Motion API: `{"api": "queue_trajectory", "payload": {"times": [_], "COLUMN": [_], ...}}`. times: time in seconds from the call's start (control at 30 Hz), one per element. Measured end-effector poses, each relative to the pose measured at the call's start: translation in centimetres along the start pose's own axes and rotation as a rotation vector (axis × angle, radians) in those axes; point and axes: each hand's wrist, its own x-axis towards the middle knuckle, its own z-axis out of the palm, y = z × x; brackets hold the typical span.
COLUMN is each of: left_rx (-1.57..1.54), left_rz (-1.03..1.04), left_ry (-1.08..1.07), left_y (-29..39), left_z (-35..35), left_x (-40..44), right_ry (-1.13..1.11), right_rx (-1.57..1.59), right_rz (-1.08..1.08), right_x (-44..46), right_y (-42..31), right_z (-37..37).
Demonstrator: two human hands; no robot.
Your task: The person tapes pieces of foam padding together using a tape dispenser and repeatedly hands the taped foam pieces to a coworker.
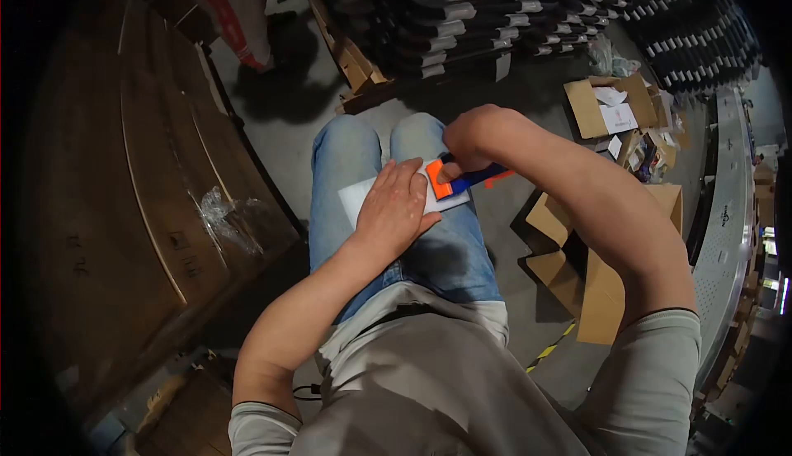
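Across my thighs in blue jeans lies a white, foam-like sheet or pouch (355,198). My left hand (394,207) rests flat on it, palm down, with the fingers stretched out and the thumb apart. My right hand (469,144) is wrapped round a blue and orange tool (441,180), which looks like a tape dispenser. The tool's orange head touches the right part of the white sheet, and its blue body reaches out to the right beneath my wrist.
Large brown cartons (157,167) stand at the left. An open cardboard box (606,270) is on the floor to the right, with another open box (584,109) farther back. Stacked black parts (470,10) fill the back. A metal beam (722,217) runs along the far right.
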Motion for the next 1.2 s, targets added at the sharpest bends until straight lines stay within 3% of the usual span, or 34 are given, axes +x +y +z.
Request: {"api": "queue_trajectory", "payload": {"times": [0.13,0.2,0.27,0.37,0.47,0.7,0.93,1.2], "left_rx": [-0.085,-0.105,-0.132,-0.205,-0.264,-0.151,-0.148,-0.153], "left_rz": [0.024,0.058,0.09,0.076,0.123,0.13,0.102,0.148], "left_ry": [0.032,0.035,0.011,0.011,0.053,0.046,0.002,0.067], "left_y": [-1.0,-0.8,-0.7,-0.5,-1.3,-2.1,-2.6,-2.4], "left_z": [-0.1,0.1,-0.2,-0.2,0.3,1.5,1.5,1.7], "left_x": [-0.9,-1.4,-1.1,-0.7,-0.6,-1.3,-0.5,-0.9], "right_ry": [0.158,0.086,0.159,0.255,0.204,0.348,0.421,0.357], "right_rx": [0.428,0.491,0.597,0.608,0.635,0.531,0.44,0.358], "right_rz": [-0.287,-0.305,-0.375,-0.395,-0.387,-0.44,-0.335,-0.224], "right_x": [-0.1,-0.6,-0.9,-0.9,-0.9,0.6,0.1,-1.4], "right_y": [5.4,6.0,6.4,6.7,6.8,7.2,11.5,10.8], "right_z": [5.2,6.9,8.1,8.7,7.9,9.0,10.6,10.1]}}
